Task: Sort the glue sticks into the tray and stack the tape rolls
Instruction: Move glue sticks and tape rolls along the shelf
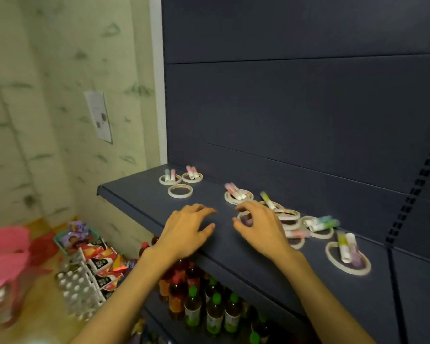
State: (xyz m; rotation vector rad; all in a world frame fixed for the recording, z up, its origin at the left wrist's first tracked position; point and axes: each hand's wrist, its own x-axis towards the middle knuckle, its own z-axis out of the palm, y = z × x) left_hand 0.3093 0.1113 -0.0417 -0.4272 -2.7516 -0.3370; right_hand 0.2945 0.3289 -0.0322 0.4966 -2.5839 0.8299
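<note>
Several white tape rolls lie flat on a dark blue shelf (139,202), most with pastel glue sticks lying across them. One empty tape roll (180,191) sits at the left, behind it two rolls with glue sticks (169,174). Another roll with glue sticks (238,196) lies mid-shelf; a large roll (348,259) holds two sticks at the right. My left hand (186,232) hovers over bare shelf with relaxed fingers, holding nothing. My right hand (261,227) hangs loosely curled over a tape roll (243,217); whether it touches is unclear. No tray is in view.
The shelf's dark back panel rises behind the items. Below the shelf stand several bottles with green caps (216,311). On the floor at left are snack packs (104,264), a white rack of bottles (77,289) and a pink object (8,256).
</note>
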